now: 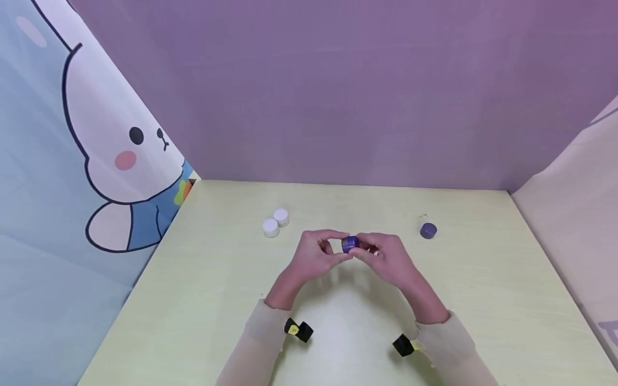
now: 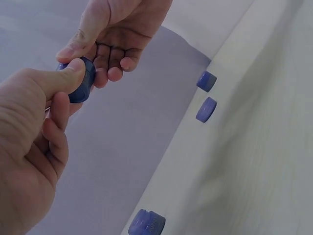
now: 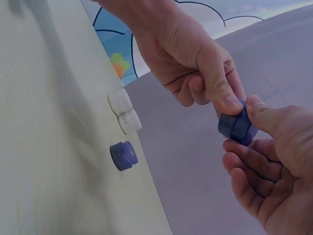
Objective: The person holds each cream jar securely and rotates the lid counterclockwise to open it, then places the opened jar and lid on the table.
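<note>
Purple round ribbed plastic cap [image 1: 350, 243] pinched between left hand [image 1: 316, 256] and right hand [image 1: 388, 259] fingertips.

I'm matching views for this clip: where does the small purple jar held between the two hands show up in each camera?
Head: the purple jar is at centre frame, pinched between the left hand and the right hand.
Left wrist: the purple jar is at upper left, under a thumb.
Right wrist: the purple jar is right of centre, between fingertips.
Shared landmark: the purple wall behind the table shows in all three.
</note>
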